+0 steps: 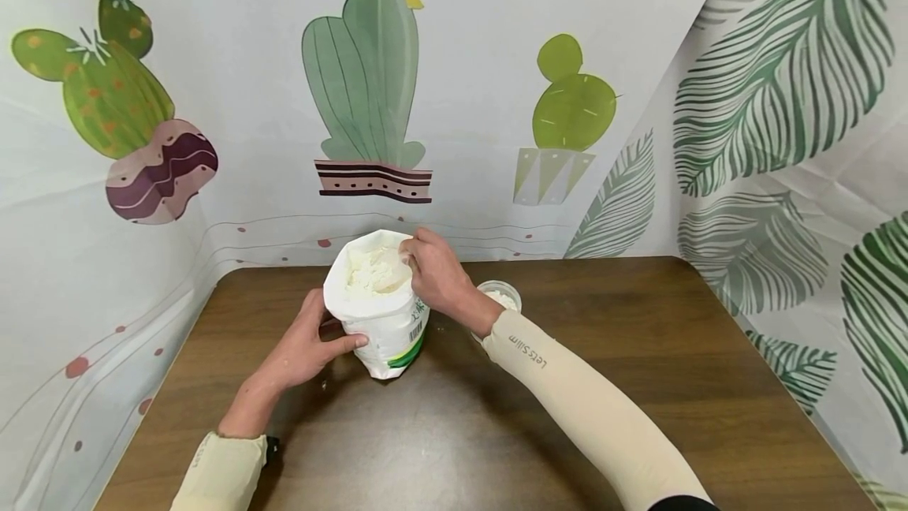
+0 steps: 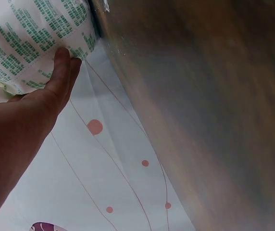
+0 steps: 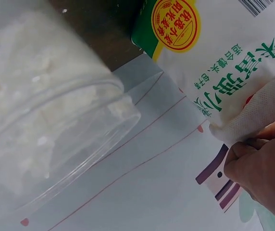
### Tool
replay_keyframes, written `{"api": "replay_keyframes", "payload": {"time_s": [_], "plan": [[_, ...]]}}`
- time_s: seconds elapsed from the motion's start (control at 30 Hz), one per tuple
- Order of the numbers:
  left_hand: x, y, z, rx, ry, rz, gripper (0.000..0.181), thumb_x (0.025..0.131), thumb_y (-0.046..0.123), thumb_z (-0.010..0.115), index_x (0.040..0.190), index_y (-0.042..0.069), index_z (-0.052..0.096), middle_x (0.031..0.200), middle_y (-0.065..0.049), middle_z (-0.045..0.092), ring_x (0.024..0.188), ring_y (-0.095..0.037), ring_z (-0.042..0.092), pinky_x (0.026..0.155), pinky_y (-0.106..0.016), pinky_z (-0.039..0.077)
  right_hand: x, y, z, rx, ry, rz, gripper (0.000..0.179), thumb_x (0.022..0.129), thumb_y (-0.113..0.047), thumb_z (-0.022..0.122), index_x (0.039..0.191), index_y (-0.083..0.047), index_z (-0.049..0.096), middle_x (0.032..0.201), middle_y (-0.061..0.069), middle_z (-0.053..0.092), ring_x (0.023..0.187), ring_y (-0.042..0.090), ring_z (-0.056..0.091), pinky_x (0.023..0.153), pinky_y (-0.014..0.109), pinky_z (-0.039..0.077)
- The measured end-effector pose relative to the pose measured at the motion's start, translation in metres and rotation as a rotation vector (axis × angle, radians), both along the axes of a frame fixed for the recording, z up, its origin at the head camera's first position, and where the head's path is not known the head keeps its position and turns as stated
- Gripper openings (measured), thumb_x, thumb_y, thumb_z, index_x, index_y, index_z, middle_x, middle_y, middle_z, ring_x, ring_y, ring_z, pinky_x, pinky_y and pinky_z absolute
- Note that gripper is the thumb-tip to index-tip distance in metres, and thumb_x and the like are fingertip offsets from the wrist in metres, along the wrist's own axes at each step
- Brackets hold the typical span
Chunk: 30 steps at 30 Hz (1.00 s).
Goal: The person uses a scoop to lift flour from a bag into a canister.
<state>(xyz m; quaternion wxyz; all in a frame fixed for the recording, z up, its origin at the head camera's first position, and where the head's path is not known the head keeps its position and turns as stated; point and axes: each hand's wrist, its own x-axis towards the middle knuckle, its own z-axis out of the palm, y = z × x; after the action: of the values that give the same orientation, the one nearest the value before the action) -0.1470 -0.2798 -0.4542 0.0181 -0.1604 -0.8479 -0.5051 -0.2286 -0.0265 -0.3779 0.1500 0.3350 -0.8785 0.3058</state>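
Note:
An open white flour bag [image 1: 376, 337] with green print stands on the table, pale flour [image 1: 369, 270] inside it. My left hand [image 1: 301, 345] grips the bag's left side, thumb across the front; in the left wrist view its fingers [image 2: 60, 72] lie against the green-printed paper. At the bag's right rim, the fingers of my right hand [image 1: 440, 270] are curled round what looks like a pale, see-through scoop [image 1: 393, 281], dipped in the flour and mostly hidden. The right wrist view shows this hand [image 3: 262, 168] close by the folded rim, its grip partly covered.
Just right of the bag, partly behind my right forearm, stands a clear round tub [image 1: 500, 290] with white flour-like contents. The brown wooden table [image 1: 603, 322] reaches back to a white cloth [image 1: 482, 101] printed with cacti and leaves.

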Motion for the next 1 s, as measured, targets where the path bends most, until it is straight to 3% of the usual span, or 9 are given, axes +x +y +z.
{"api": "replay_keyframes", "payload": {"time_s": [1.0], "plan": [[0.0022,0.0028,0.0026,0.000,-0.006,-0.003,0.082,0.091,0.021,0.087,0.156,0.009,0.037,0.145,-0.013,0.035,0.135,-0.028,0.039,0.107,-0.060,0.049,0.0041,0.0007,-0.0004,-0.010,-0.044,-0.008,0.016,0.105,0.001,0.059,0.109,0.003,0.075,0.096,0.011,0.061,0.086,0.022,0.058,0.079,0.032,0.054]]}}
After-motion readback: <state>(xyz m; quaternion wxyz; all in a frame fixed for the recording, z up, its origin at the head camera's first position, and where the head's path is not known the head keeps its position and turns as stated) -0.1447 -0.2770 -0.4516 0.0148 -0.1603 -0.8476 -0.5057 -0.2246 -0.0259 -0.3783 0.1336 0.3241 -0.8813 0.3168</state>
